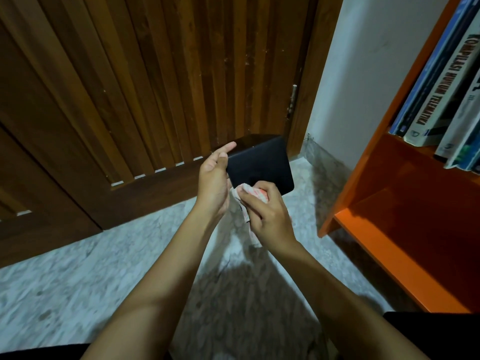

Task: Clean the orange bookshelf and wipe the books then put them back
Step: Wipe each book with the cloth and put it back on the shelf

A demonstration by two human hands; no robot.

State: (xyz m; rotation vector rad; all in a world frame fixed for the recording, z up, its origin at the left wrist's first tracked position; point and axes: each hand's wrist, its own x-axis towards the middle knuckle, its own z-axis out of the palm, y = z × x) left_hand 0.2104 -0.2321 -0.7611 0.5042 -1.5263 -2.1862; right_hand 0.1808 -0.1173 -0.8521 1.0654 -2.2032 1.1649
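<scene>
left hand [213, 183] holds black book [262, 162], right hand [267, 211] grips cloth [242, 194] on cover. wiping under way, return pending; other books [436, 81] on orange bookshelf [405, 162] right of hands.

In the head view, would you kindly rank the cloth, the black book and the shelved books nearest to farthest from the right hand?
1. Cloth, gripped in the right hand.
2. Black book, just above it.
3. Shelved books, far upper right.
</scene>
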